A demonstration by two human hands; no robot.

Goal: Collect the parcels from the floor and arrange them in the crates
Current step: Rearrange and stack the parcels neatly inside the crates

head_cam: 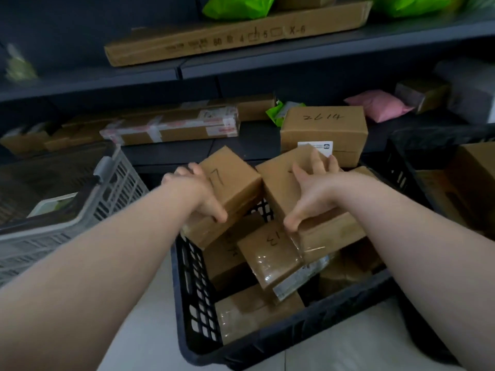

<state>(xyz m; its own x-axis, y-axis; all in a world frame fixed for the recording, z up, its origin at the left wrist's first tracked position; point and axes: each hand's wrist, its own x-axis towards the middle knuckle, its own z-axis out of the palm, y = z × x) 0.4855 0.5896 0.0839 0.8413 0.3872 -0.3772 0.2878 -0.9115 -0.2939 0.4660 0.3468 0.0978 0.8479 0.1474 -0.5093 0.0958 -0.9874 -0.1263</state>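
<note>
Two boxes hung over the black crate (294,336) in the lower middle of the frame. The crate held several parcels lying at loose angles, among them the box marked 13 (270,250) near its centre.

The larger box (278,183), middle right, was held tilted by the right hand (313,194). The fingers were spread across its top and the thumb was hooked on the near edge. The smaller box (235,180), middle left, was gripped by the left hand (198,194), fingers wrapped over its far side and thumb at the near corner. It leaned over the crate's left wall. Whether the two boxes touched at their inner corners could not be told.

The step looked like setting both boxes down inside. The larger box probably wanted to go first, levelled and laid flat on the pile at the far right, since a tilted drop could slide it onto the 13 box. The smaller box would then likely fit in the gap by the left wall, lowered clear of the rim before the hand let go.
</note>
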